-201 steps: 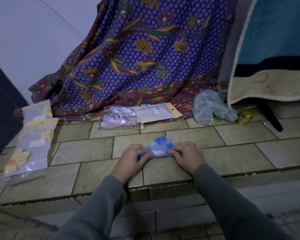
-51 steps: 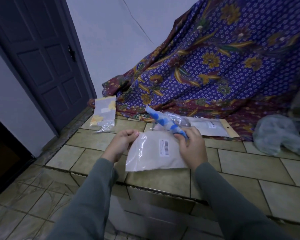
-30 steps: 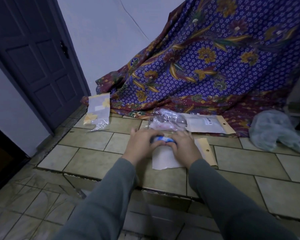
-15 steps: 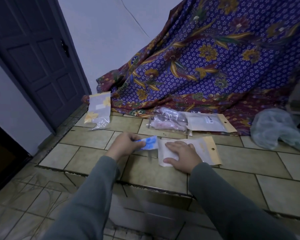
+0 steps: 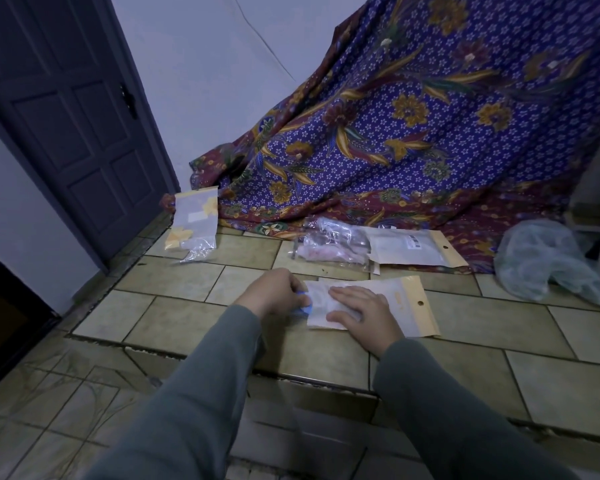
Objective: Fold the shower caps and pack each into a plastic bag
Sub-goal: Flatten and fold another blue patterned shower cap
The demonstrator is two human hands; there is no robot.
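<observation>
A flat plastic bag (image 5: 406, 306) with a tan header strip lies on the tiled ledge in front of me. My right hand (image 5: 364, 311) rests flat on the bag, fingers straight, holding it down. My left hand (image 5: 274, 292) grips the folded blue shower cap (image 5: 305, 309) at the bag's left mouth; only a small blue edge of the cap shows, the rest is inside the bag or under my fingers.
A packed bag with yellow flowers (image 5: 194, 225) lies at the back left by the dark door (image 5: 70, 109). Clear bags (image 5: 333, 245) and a labelled pouch (image 5: 413, 251) lie behind. A crumpled pale bag (image 5: 544, 261) sits right. Patterned cloth (image 5: 413, 133) hangs behind. The ledge edge (image 5: 291, 374) drops off near me.
The blue cap has gone further into the bag's mouth, pushed rightward by my left hand. My right hand has stayed flat on the bag.
</observation>
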